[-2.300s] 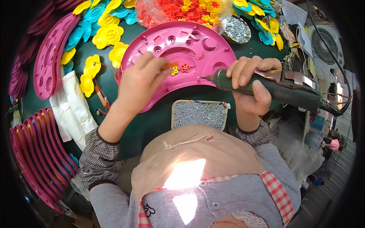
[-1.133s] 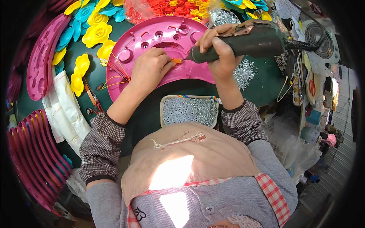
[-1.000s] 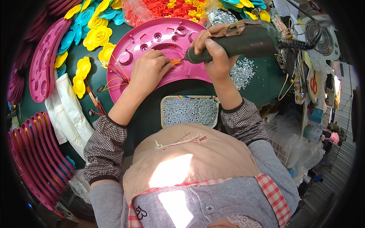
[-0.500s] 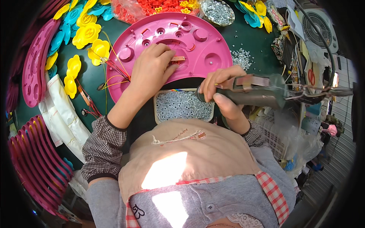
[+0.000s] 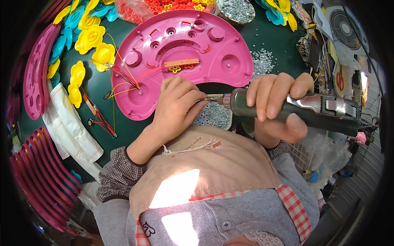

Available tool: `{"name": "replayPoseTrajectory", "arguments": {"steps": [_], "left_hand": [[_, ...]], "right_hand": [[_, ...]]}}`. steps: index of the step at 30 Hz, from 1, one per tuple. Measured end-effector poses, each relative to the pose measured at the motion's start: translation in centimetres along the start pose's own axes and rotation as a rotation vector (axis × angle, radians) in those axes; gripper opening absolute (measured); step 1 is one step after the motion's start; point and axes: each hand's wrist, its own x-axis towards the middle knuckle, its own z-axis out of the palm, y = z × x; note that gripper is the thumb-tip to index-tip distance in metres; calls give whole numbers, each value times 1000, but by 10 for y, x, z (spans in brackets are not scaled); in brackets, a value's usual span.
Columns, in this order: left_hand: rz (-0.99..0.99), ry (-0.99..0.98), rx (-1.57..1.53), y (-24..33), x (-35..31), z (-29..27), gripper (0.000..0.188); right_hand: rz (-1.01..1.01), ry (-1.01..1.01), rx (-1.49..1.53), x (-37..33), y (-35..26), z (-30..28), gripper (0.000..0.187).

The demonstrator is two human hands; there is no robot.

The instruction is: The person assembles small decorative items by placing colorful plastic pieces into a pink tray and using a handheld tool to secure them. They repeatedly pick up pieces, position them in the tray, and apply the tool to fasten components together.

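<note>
My right hand [image 5: 279, 104] is wrapped round a dark electric screwdriver [image 5: 295, 117], held level with its tip to the left. At that tip, my left hand [image 5: 179, 98] pinches its thumb and forefinger together; whatever is between them is too small to make out. Beyond both hands lies a pink curved plastic panel [image 5: 205, 78] with posts and round recesses. An orange-brown strip [image 5: 180, 62] rests across its middle, beside a yellow star piece [image 5: 175, 69] and a red star piece [image 5: 189, 66]. Below the screwdriver tip, small screws [image 5: 217, 115] fill a tray, partly hidden by my left hand.
Red and yellow wires [image 5: 123, 74] run over the panel's left side. Yellow flower-shaped pieces [image 5: 103, 56] lie farther left, near stacked pink panels [image 5: 45, 176]. A bowl of screws [image 5: 236, 10] stands at the back, with loose screws [image 5: 262, 61] on the green table. A fan [image 5: 344, 28] stands far right.
My left hand has come off the panel's middle toward me, uncovering the strip and the yellow star. The screwdriver has swung level and moved right, its tip now at my left fingers.
</note>
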Motion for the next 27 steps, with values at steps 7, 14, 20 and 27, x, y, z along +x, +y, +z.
{"name": "replayPoseTrajectory", "arguments": {"steps": [7,14,20,27], "left_hand": [[-52,102,-137,3,-3,-4,20],[66,96,127,0,8,-17,21],[-6,132,330,-24,27,-55,15],[-42,46,406,-55,16,-43,14]], "right_hand": [[-16,0,12,7,2,6,35],[-22,-74,-43,21,13,9,36],[-62,55,-167,40,42,24,35],[17,122,-211,45,72,27,34]]}}
